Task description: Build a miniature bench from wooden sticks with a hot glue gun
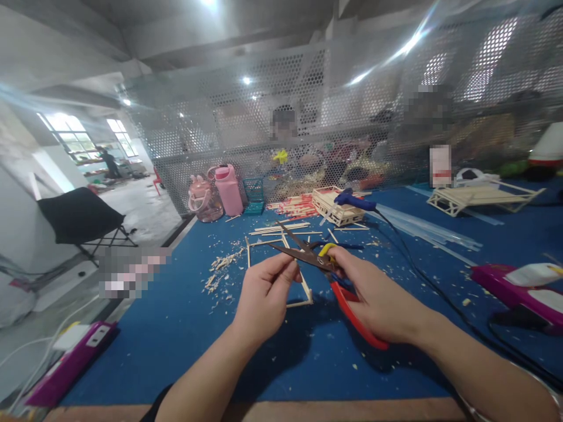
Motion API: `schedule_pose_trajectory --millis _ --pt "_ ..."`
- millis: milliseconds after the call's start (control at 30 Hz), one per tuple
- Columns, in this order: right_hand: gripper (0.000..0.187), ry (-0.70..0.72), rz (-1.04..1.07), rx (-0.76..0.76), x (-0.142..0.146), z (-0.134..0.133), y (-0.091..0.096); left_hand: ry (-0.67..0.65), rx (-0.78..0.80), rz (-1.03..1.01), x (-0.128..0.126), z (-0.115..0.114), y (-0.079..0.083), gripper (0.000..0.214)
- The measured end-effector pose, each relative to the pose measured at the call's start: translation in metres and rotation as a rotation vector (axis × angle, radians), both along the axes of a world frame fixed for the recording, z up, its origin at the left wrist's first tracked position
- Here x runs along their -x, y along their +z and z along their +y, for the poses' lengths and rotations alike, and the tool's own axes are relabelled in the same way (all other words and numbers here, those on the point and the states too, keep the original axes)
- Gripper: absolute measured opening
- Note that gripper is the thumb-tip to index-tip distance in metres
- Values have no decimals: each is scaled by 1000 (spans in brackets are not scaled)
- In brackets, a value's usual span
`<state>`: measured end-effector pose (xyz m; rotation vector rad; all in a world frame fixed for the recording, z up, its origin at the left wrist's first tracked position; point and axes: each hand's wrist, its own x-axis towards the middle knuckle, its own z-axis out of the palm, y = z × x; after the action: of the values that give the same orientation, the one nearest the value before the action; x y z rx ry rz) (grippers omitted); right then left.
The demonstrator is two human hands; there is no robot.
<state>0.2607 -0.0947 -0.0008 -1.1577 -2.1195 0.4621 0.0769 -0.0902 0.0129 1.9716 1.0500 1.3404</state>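
My right hand (365, 287) grips a pair of scissors (303, 253) with dark metal blades and red and yellow handles. The blades are spread and point left. My left hand (268, 293) is pinched closed right at the lower blade; whatever lies between its fingertips is hidden. Beneath both hands, a frame of thin wooden sticks (305, 287) lies on the blue table (176, 351), partly covered by the left hand. Just behind the scissors is a dark-blue-handled tool (347, 245), its other end hidden. Loose sticks (281, 228) and cut scraps (222, 264) are spread nearby.
A blue glue gun (356, 202) rests on a stick-built structure (336, 205), its cord running right. Clear glue sticks (431, 228), another stick structure (479, 196), red-tipped sticks (294, 206), pink bottles (229, 190) and purple power strips (73, 363) surround the work. A perforated screen (246, 129) stands behind.
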Motion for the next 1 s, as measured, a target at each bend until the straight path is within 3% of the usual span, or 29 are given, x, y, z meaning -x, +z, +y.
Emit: schedule_pose_trajectory --millis 267,433,533,667,833,1000 --pt "14 -98 -42 -1 5 2 -7 16 -118 59 0 -1 -4 23" --pt "5 -24 126 82 9 9 -7 48 31 -86 -3 7 -9 19" --pt "10 -18 111 95 9 10 -8 17 103 -222 -4 10 -12 20" --pt "23 23 119 41 8 8 -9 -22 108 -204 -3 9 -11 20" --pt "17 -6 55 -69 6 7 -7 -9 72 -136 -1 7 -10 27" --pt "30 0 26 -190 2 7 -8 30 18 -126 -1 6 -10 24"
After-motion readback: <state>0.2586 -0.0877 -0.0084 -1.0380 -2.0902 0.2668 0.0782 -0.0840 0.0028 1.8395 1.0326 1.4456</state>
